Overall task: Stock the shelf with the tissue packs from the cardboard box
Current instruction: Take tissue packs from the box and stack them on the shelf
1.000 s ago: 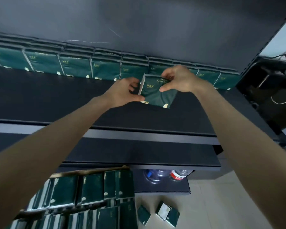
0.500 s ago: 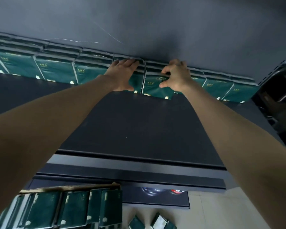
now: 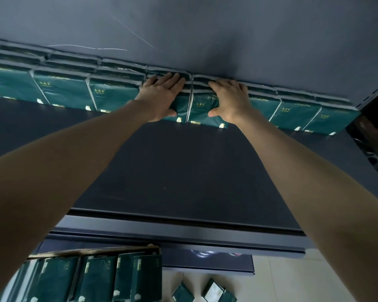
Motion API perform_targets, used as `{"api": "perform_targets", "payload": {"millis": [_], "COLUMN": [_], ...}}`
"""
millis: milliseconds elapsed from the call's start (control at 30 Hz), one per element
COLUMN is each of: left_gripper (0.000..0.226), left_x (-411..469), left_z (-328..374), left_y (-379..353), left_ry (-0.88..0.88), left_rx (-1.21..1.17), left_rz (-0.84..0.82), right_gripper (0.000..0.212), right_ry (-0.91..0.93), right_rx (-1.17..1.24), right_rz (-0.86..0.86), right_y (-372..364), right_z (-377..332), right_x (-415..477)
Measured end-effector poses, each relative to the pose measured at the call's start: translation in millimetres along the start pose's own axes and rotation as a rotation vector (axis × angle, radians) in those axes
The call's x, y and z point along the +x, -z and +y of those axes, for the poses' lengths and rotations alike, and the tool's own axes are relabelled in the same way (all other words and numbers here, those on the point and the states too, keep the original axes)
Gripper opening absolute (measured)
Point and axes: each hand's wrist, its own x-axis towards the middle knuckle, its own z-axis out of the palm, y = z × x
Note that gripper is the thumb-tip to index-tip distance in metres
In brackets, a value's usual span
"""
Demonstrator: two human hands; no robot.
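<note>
1. Up at the back of the shelf, both hands lay flat with straight fingers, gripping nothing.
2. Left hand pressed one tissue pack standing in the green row; right hand pressed the neighbouring pack, touching it.
3. Below, the cardboard box held more packs; a few loose packs lay on the floor beside it.
</note>
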Motion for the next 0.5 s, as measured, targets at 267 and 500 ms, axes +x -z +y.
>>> {"api": "perform_targets", "payload": {"millis": [267, 500], "left_gripper": [0.096, 0.091], "left_x": [1.5, -30.0], "left_z": [1.5, 4.0], "left_y": [15.5, 57.6], "left_ry": [0.007, -0.037], "left_rx": [-0.004, -0.083], "left_rz": [-0.065, -0.048], "right_gripper": [0.086, 0.079], "right_ry": [-0.01, -0.039], "right_rx": [-0.026, 0.194], "right_rz": [-0.032, -0.094], "right_y": [13.1, 59.0], "right_z": [-7.8, -26.9], "right_x": [-2.0, -33.7]}}
